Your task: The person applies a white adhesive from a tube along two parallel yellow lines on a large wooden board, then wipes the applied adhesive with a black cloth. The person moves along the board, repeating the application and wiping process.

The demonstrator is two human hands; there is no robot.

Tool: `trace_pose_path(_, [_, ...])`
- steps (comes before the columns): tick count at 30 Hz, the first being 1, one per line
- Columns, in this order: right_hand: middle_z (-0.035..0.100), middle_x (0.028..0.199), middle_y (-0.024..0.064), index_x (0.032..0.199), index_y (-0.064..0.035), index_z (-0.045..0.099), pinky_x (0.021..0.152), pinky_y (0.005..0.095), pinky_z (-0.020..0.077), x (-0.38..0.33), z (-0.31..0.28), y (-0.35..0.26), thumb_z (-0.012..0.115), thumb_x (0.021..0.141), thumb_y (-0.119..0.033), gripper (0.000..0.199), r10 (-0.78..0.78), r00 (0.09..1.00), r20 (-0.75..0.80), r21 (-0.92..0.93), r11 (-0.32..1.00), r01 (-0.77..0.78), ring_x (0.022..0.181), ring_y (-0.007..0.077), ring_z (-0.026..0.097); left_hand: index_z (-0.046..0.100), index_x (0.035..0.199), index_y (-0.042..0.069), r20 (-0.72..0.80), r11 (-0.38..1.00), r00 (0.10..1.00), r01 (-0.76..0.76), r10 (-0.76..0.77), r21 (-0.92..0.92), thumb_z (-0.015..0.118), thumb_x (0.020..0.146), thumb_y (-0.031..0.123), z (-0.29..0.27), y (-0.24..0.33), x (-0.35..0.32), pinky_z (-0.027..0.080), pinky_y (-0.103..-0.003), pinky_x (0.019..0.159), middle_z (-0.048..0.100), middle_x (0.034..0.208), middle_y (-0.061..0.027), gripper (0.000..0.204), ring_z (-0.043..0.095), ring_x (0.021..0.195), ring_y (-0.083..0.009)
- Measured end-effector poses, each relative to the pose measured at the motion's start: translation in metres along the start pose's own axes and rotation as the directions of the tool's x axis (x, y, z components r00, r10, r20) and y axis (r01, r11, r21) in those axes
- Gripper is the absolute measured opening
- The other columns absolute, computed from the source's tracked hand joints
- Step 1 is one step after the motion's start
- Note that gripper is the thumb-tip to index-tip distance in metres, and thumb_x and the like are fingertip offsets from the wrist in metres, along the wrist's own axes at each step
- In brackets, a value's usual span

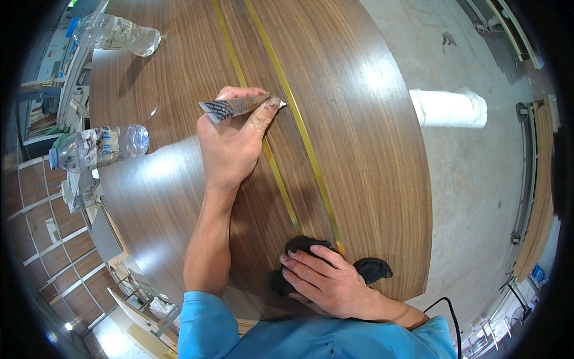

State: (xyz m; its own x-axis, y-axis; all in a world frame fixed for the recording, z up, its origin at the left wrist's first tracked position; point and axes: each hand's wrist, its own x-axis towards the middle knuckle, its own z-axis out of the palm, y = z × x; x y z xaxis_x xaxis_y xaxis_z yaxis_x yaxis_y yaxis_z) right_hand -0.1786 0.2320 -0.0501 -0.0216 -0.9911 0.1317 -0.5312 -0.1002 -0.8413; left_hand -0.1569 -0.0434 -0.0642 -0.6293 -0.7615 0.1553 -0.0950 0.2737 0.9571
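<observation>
My left hand (236,143) is closed round a small squeeze tube (230,107) with dark print. The tube's white nozzle points right and rests at or just above the edge of a gold strip (301,131) set in a brown wood-grain panel (371,149). A second gold strip (276,170) runs beside it on the left, partly hidden by my left hand. Near the panel's front edge my right hand (335,287) presses on a bunched black cloth (305,244), its fingers bent over it. Part of the cloth sticks out to the right of the hand.
Two clear plastic bottles, one farther (119,35) and one nearer (104,146), lie along the panel's left side. A white wrapped roll (449,109) is beyond the right edge, over the concrete floor (472,197). Boards (535,191) stand at the far right.
</observation>
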Motion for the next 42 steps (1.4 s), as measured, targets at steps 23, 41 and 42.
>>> trace_pose_path(23, [0.067,0.141,0.0134,0.122,-0.0007,0.074,0.121,0.0440,0.0402,-0.001,0.001,0.001,0.073,0.090,-0.021,0.038,-0.007,1.000,0.005,-0.003,1.000,0.007,0.138,0.0261,0.058,0.071,0.105,-0.002,0.018,0.987,0.999,-0.028,0.026,0.156,0.077,0.098,0.007,0.003,0.002,0.004,0.054,-0.027,0.085,0.073,0.097,-0.0058,0.013,0.066,0.092,-0.0118])
trace_pose_path(41, [0.073,0.129,0.0156,0.107,-0.0088,0.076,0.113,0.0611,0.0455,0.012,-0.081,0.017,0.075,0.089,-0.027,0.026,-0.149,0.972,-0.182,-0.038,0.989,0.144,0.125,0.0333,0.068,0.067,0.103,0.000,-0.133,0.958,0.985,0.066,-0.106,-0.278,0.070,0.102,0.010,-0.013,-0.011,0.008,0.053,-0.028,0.062,0.070,0.089,-0.0077,0.010,0.064,0.073,-0.0128])
trace_pose_path(42, [0.072,0.131,0.0159,0.108,-0.0086,0.076,0.114,0.0604,0.0444,0.023,-0.092,0.029,0.074,0.090,-0.027,0.026,-0.151,0.977,-0.153,-0.143,0.981,0.129,0.127,0.0339,0.066,0.067,0.103,0.001,-0.152,0.930,0.981,0.060,-0.122,-0.362,0.068,0.102,0.011,-0.014,-0.011,0.004,0.053,-0.029,0.062,0.070,0.088,-0.0077,0.010,0.064,0.073,-0.0131])
